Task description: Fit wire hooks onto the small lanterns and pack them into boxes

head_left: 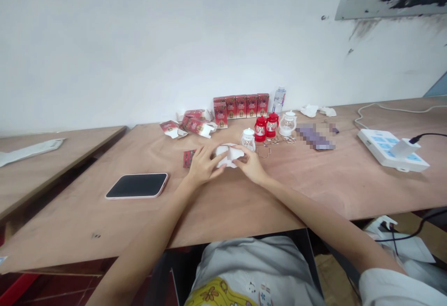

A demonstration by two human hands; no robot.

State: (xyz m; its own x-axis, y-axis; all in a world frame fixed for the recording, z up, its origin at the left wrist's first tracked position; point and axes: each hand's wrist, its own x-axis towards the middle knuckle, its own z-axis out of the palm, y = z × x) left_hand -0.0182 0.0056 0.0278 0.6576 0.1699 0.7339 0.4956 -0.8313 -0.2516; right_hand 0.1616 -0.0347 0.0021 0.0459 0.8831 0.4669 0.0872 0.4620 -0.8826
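Between both hands, near the middle of the table, is a small carton [228,156] with its white inside and flaps facing me; its outer sides are mostly hidden. My left hand [206,162] grips its left side, with the index finger reaching across the opening. On the right edge, my right hand [249,164] pinches a flap between thumb and fingers. A red printed piece [188,158] lies partly behind my left hand. Just beyond the carton stands a white mini lantern [248,139], close to two red lanterns [260,129] and another white lantern [287,123].
Several red boxes [240,106] stand along the wall beside a bottle [279,99]. Flattened cartons [198,125] lie left of them. A phone [137,186] is at left, a power strip [393,150] at right. Metal hooks [279,141] and crumpled white paper [309,111] lie behind.
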